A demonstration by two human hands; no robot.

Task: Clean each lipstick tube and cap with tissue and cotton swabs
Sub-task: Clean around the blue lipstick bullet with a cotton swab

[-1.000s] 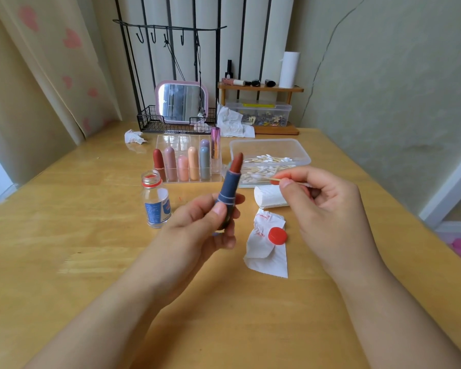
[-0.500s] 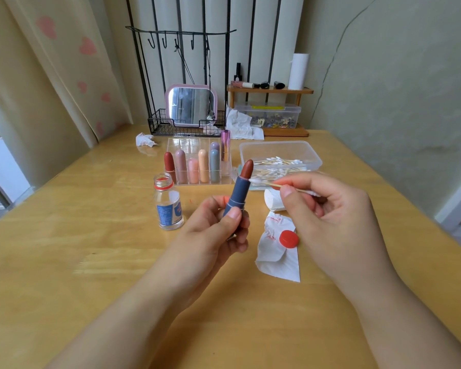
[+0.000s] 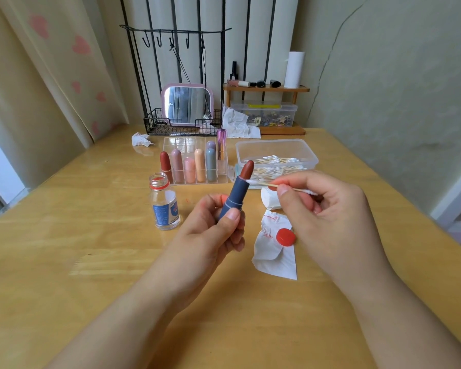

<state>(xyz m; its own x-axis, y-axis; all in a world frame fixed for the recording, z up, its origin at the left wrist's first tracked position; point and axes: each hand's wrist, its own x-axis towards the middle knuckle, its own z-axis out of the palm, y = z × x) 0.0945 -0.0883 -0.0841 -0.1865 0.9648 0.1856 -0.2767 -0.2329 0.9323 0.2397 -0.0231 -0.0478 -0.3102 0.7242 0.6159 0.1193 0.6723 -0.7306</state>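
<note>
Swab tip touching held lipstick rim

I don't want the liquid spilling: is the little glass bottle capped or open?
Open. The glass bottle stands upright with a bare mouth; a red cap lies apart on the tissue.

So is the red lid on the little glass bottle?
No, the small glass bottle stands open; the round red cap lies on the white tissue.
</note>
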